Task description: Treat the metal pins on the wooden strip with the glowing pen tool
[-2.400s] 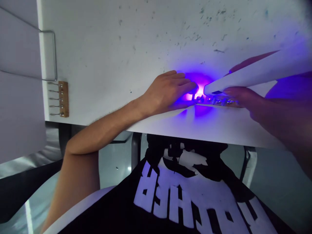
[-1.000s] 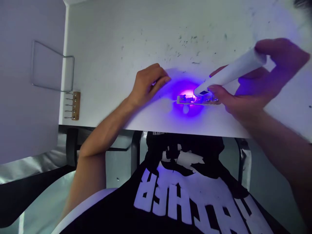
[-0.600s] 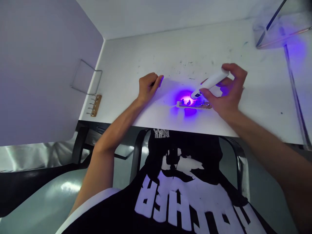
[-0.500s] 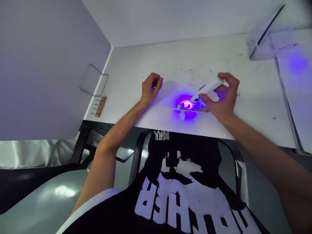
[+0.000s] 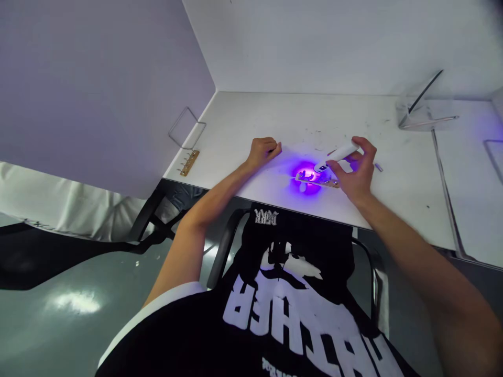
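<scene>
My right hand [image 5: 359, 173] grips a white handheld UV lamp [image 5: 338, 155], tilted with its lower end close above a small strip [image 5: 326, 183] lying on the table. Violet light from the lamp falls on the strip's left part, where small pieces stand, too small and glaring to name. The strip's right end looks gold-brown, near my right thumb. My left hand [image 5: 264, 151] rests on the table to the left, its fingers curled closed; nothing shows in it, though its palm side is hidden.
A gold-brown strip with several small metal prongs [image 5: 189, 163] lies at the table's left edge, beside a wire frame [image 5: 186, 128]. At the back right stands a clear container [image 5: 422, 118] with thin sticks. A small light-coloured piece [image 5: 378, 167] lies right of my right hand.
The view has shifted, so the table sits lower and further right. My left hand has turned, its curled fingers now facing down. The right hand keeps the lamp over the strip.
</scene>
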